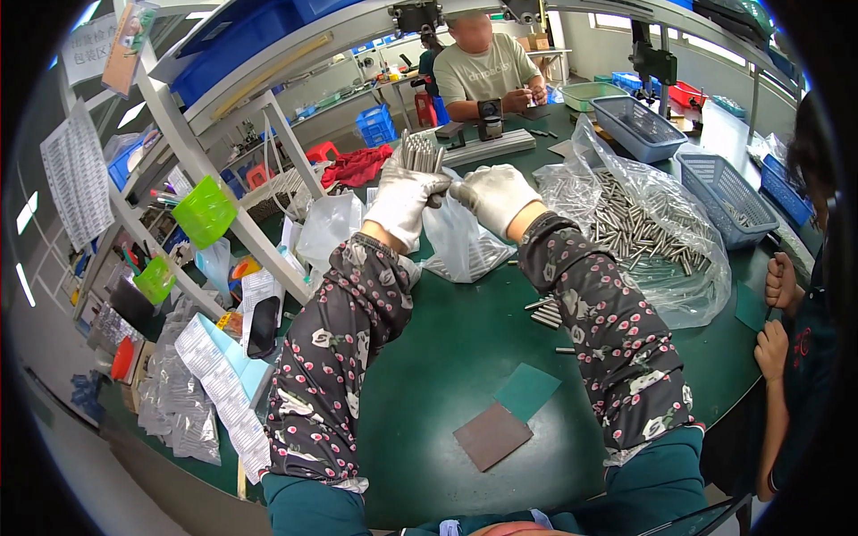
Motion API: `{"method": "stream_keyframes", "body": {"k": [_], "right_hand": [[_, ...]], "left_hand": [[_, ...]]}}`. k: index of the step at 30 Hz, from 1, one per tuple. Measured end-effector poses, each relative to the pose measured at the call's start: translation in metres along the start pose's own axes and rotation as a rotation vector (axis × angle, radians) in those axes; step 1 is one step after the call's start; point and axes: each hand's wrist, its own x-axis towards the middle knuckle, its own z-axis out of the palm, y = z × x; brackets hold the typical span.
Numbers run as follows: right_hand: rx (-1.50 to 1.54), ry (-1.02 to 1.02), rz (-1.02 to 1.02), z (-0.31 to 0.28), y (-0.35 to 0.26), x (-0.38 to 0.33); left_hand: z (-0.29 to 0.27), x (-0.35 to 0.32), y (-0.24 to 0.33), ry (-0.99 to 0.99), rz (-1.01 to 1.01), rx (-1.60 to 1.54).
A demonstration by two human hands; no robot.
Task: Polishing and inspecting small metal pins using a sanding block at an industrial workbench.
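In a white work glove, my left hand [398,201] is closed around a bundle of slim metal pins [420,154], which stick up above the fingers. My right hand [500,198], gloved too, is closed at the upper edge of a clear plastic bag [451,234]. That bag stands on the green table between my hands, with metal pins lying in its bottom. Which fingers grip the plastic is partly hidden. Several loose pins [545,313] lie beside my right forearm. A large open clear bag [657,223] full of short metal pins spreads to the right.
A brown sheet [492,438] and a green sheet [529,391] lie near me on the table [416,429]. A phone [264,327] and papers are at left. Blue-grey baskets [728,198] stand at right. One person [487,76] works opposite; another's hands [776,313] are at right.
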Motion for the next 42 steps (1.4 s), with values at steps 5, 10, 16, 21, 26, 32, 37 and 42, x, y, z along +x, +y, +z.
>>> {"method": "stream_keyframes", "body": {"k": [5, 10, 16, 21, 26, 32, 37, 42], "right_hand": [[-0.037, 0.047, -0.048, -0.007, 0.015, -0.021], [0.059, -0.013, 0.013, -0.006, 0.003, -0.01], [0.109, -0.211, -0.018, -0.013, 0.005, -0.005], [0.055, -0.212, -0.003, -0.016, 0.022, -0.021], [-0.057, -0.09, -0.11, -0.023, 0.02, -0.032], [0.014, 0.09, -0.245, -0.019, 0.018, -0.032], [0.017, 0.015, -0.113, -0.018, 0.023, -0.033], [0.047, -0.104, 0.091, -0.028, 0.018, -0.038]], "left_hand": [[0.011, 0.022, -0.009, 0.123, 0.046, -0.035], [0.001, 0.026, -0.011, 0.082, 0.043, 0.007], [-0.007, 0.025, -0.004, 0.19, -0.063, 0.123], [-0.016, 0.041, -0.018, -0.257, -0.147, 0.96], [0.015, 0.047, -0.024, -0.806, -0.409, 1.7], [-0.008, 0.065, -0.102, -0.579, -0.428, 1.277], [-0.008, 0.061, -0.063, -0.482, -0.109, 1.206], [-0.021, 0.015, -0.001, -0.148, 0.31, 1.195]]}}
